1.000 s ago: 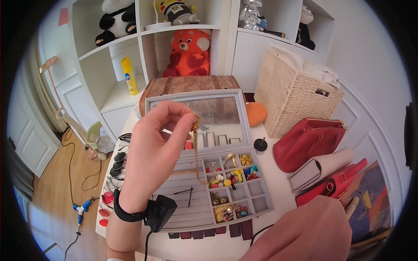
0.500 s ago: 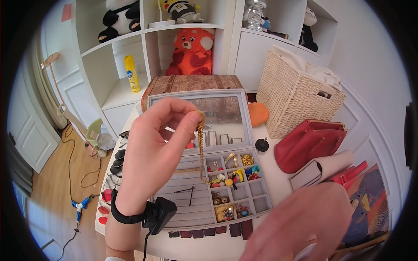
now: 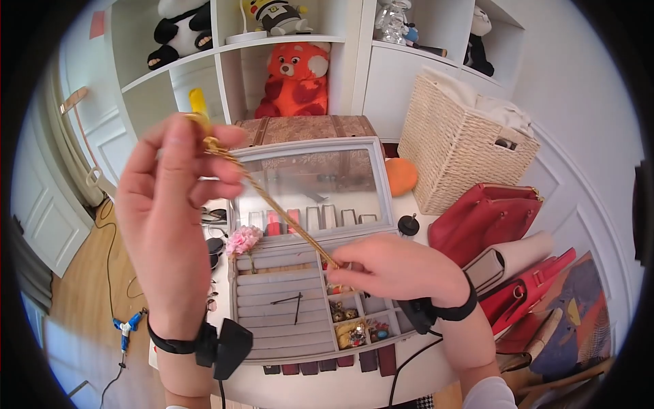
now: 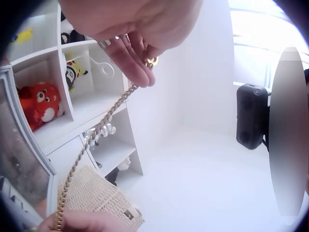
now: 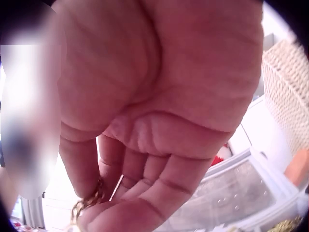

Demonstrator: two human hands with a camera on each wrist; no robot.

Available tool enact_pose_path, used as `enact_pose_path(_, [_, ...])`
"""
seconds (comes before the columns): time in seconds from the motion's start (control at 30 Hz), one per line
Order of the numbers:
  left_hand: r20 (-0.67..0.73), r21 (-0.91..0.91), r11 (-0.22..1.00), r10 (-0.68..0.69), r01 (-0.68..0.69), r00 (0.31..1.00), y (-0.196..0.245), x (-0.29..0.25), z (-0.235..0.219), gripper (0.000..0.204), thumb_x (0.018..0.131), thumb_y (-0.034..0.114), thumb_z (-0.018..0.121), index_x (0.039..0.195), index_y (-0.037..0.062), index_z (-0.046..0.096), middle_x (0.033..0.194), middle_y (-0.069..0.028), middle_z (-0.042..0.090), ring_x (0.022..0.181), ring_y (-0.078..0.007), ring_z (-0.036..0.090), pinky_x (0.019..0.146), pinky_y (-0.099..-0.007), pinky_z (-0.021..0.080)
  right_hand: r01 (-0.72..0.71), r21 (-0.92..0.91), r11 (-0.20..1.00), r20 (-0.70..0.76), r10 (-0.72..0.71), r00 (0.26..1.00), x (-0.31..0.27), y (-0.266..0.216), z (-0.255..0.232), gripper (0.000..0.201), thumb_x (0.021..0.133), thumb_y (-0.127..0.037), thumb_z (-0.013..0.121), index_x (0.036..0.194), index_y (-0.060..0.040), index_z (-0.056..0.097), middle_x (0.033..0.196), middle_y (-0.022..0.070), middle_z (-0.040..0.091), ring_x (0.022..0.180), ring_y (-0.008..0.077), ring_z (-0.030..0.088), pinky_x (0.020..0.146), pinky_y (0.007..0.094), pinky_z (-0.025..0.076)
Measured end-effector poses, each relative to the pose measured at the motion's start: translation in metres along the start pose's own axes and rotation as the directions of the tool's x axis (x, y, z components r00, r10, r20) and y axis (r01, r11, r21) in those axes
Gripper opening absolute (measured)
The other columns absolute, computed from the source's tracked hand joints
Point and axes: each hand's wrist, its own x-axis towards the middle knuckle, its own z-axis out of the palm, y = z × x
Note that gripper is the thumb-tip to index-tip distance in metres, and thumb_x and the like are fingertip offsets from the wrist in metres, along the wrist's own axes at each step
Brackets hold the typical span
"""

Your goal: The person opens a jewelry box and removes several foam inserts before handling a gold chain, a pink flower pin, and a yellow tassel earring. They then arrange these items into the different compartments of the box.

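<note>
A gold chain necklace (image 3: 276, 204) stretches slantwise between both hands, above the grey jewelry box (image 3: 272, 349). At its upper end, my raised left hand (image 3: 170, 198) pinches it by a round gold piece (image 4: 152, 62). My right hand (image 3: 409, 269) pinches the lower end between thumb and fingers, over the box's compartments. In the left wrist view, the links of the chain (image 4: 104, 123) run down to the right fingers. The right wrist view shows a short length of chain (image 5: 87, 203) at the fingertips. Some compartments are hidden behind the right hand.
The box's glass lid (image 3: 334, 170) stands raised. Two black pins (image 3: 298, 307) lie on its padded rolls, and a pink flower (image 3: 244, 240) sits at its left corner. Red bags (image 3: 477, 218) and a wicker basket (image 3: 456, 150) stand at the right; a patterned trunk (image 3: 300, 129) is behind.
My left hand has moved left and up with the chain, uncovering the pink flower. My right hand has come in from the lower right and taken the chain's hanging end, drawing it aslant.
</note>
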Motion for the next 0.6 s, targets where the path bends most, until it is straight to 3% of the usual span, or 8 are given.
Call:
enact_pose_path(0.13, [-0.003, 0.106, 0.994, -0.026, 0.026, 1.000, 0.006, 0.009, -0.014, 0.024, 0.114, 0.021, 0.057, 0.123, 0.0010, 0.067, 0.105, -0.0091, 0.075, 0.074, -0.0041, 0.062, 0.067, -0.0191, 0.052, 0.028, 0.174, 0.984, -0.065, -0.017, 0.998, -0.015, -0.009, -0.019, 0.026, 0.106, -0.027, 0.069, 0.115, -0.0033, 0.075, 0.086, 0.0073, 0.075, 0.076, 0.0156, 0.071, 0.071, 0.0297, 0.055])
enact_pose_path(0.2, [-0.019, 0.149, 0.987, -0.060, 0.062, 0.998, 0.008, 0.010, -0.015, 0.025, 0.114, 0.021, 0.057, 0.123, 0.0006, 0.068, 0.100, -0.0076, 0.073, 0.071, -0.0040, 0.060, 0.064, -0.0192, 0.049, -0.033, 0.239, 0.971, -0.072, 0.051, 0.996, -0.024, -0.014, -0.029, 0.023, 0.106, -0.020, 0.069, 0.117, -0.0010, 0.074, 0.091, 0.0052, 0.076, 0.081, 0.0121, 0.071, 0.073, 0.0281, 0.056])
enact_pose_path(0.3, [0.053, 0.256, 0.966, -0.045, 0.030, 0.998, 0.015, 0.013, -0.024, 0.023, 0.110, 0.022, 0.063, 0.115, 0.0000, 0.067, 0.095, -0.0088, 0.076, 0.069, -0.0059, 0.062, 0.064, -0.0198, 0.050, -0.021, 0.193, 0.981, -0.178, 0.056, 0.982, -0.034, -0.004, -0.033, 0.021, 0.104, -0.020, 0.067, 0.110, -0.0020, 0.073, 0.084, 0.0084, 0.074, 0.074, 0.0194, 0.069, 0.070, 0.0333, 0.054])
enact_pose_path(0.37, [0.199, 0.469, 0.869, -0.276, 0.156, 0.940, 0.023, 0.013, -0.031, 0.017, 0.109, 0.018, 0.063, 0.111, 0.0008, 0.067, 0.091, -0.0052, 0.074, 0.071, -0.0056, 0.062, 0.063, -0.0207, 0.048, -0.015, 0.192, 0.981, -0.212, 0.057, 0.976, -0.039, -0.003, -0.034, 0.020, 0.104, -0.020, 0.067, 0.110, -0.0021, 0.073, 0.085, 0.0083, 0.074, 0.074, 0.0193, 0.068, 0.070, 0.0331, 0.054])
enact_pose_path(0.4, [0.200, 0.470, 0.869, -0.273, 0.153, 0.941, 0.023, 0.011, -0.033, 0.017, 0.109, 0.018, 0.063, 0.111, 0.0008, 0.067, 0.091, -0.0052, 0.074, 0.071, -0.0056, 0.062, 0.063, -0.0207, 0.048, -0.009, 0.194, 0.981, -0.239, 0.056, 0.969, -0.039, -0.003, -0.034, 0.019, 0.104, -0.019, 0.067, 0.110, -0.0021, 0.072, 0.086, 0.0081, 0.073, 0.074, 0.0192, 0.068, 0.071, 0.0329, 0.054])
enact_pose_path(0.47, [0.327, 0.594, 0.785, -0.435, 0.175, 0.839, 0.022, 0.006, -0.039, 0.014, 0.107, 0.015, 0.065, 0.107, 0.0003, 0.066, 0.085, -0.0023, 0.072, 0.073, -0.0052, 0.063, 0.063, -0.0227, 0.049, -0.025, 0.213, 0.977, -0.225, 0.074, 0.971, -0.039, -0.008, -0.035, 0.020, 0.104, -0.020, 0.067, 0.109, -0.0017, 0.073, 0.087, 0.0088, 0.073, 0.075, 0.0194, 0.068, 0.071, 0.0327, 0.054])
enact_pose_path(0.53, [0.343, 0.676, 0.724, -0.473, 0.136, 0.812, 0.030, 0.007, -0.039, 0.014, 0.104, 0.014, 0.068, 0.104, -0.0003, 0.068, 0.083, -0.0020, 0.073, 0.073, -0.0071, 0.065, 0.065, -0.0247, 0.052, -0.038, 0.238, 0.971, -0.215, 0.091, 0.972, -0.040, -0.014, -0.035, 0.020, 0.103, -0.020, 0.067, 0.108, -0.0012, 0.073, 0.088, 0.0095, 0.073, 0.076, 0.0195, 0.068, 0.071, 0.0326, 0.054])
enact_pose_path(0.6, [0.447, 0.765, 0.642, -0.489, -0.037, 0.749, 0.037, 0.005, -0.034, 0.013, 0.103, 0.014, 0.069, 0.100, 0.0009, 0.070, 0.082, -0.0044, 0.073, 0.072, -0.0112, 0.068, 0.067, -0.0268, 0.055, -0.114, 0.193, 0.974, -0.149, 0.144, 0.978, -0.040, -0.017, -0.036, 0.022, 0.103, -0.020, 0.067, 0.108, -0.0001, 0.073, 0.090, 0.0114, 0.074, 0.078, 0.0201, 0.068, 0.072, 0.0332, 0.055])
